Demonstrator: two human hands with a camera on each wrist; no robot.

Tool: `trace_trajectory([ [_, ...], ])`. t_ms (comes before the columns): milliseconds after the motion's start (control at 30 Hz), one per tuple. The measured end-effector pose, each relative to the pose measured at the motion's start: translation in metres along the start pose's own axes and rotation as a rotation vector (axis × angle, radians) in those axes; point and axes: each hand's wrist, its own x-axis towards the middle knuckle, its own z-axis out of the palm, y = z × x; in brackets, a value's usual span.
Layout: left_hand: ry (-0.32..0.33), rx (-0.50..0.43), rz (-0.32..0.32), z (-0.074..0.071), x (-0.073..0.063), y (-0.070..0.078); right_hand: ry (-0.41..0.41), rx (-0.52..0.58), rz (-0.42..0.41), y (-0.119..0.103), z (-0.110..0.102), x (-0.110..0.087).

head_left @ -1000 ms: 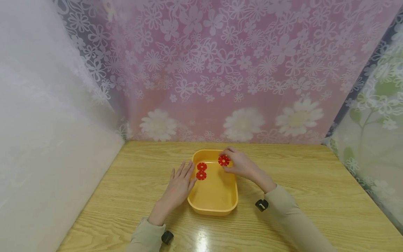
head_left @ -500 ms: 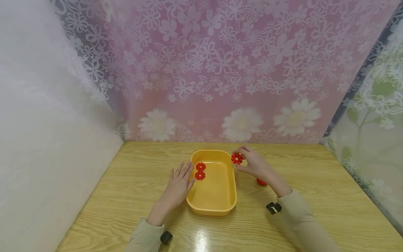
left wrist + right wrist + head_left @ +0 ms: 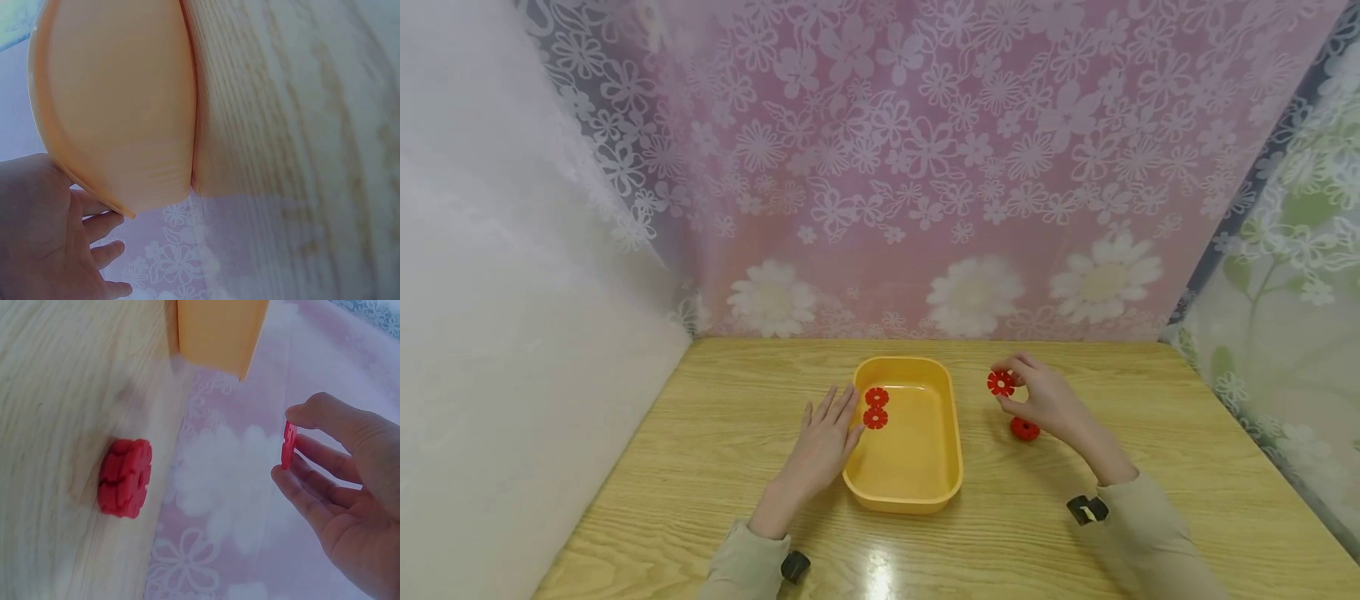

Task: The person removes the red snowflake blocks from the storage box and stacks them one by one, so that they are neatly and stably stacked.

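My right hand [image 3: 1047,400] pinches a red notched plastic disc [image 3: 1000,383] between thumb and fingertips, above the table to the right of the yellow tray [image 3: 907,503]. In the right wrist view the pinched disc [image 3: 288,445] is seen edge-on. Below that hand lies a small stack of red discs [image 3: 125,478], their notches lined up. Two more red discs [image 3: 876,417] sit one in front of the other inside the tray, near its left wall. My left hand [image 3: 822,446] rests at the tray's left rim with fairly straight fingers.
The wood-grain table [image 3: 700,467] reaches back to a flowered pink curtain [image 3: 880,208]. White sheeting [image 3: 535,275] bounds the left side, and a leaf-patterned curtain [image 3: 1285,350] hangs on the right.
My right hand has carried its red disc rightward, from over the tray's back right corner to beyond the tray. The stack of discs has come into sight. My left hand stays in place.
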Motion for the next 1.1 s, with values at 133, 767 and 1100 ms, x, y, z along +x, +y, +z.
trace_trajectory([
  [133, -0.001, 0.008, 0.003, 0.001, 0.001, -0.001, 0.016, -0.018, -0.002, 0.005, -0.001, -0.008],
  [767, 0.002, -0.01, 0.007, -0.002, 0.0, 0.001, -0.025, -0.028, 0.08, 0.03, 0.002, -0.035],
  [1100, -0.005, 0.012, 0.003, 0.0, 0.001, 0.001, -0.08, -0.058, 0.058, 0.037, 0.007, -0.042],
])
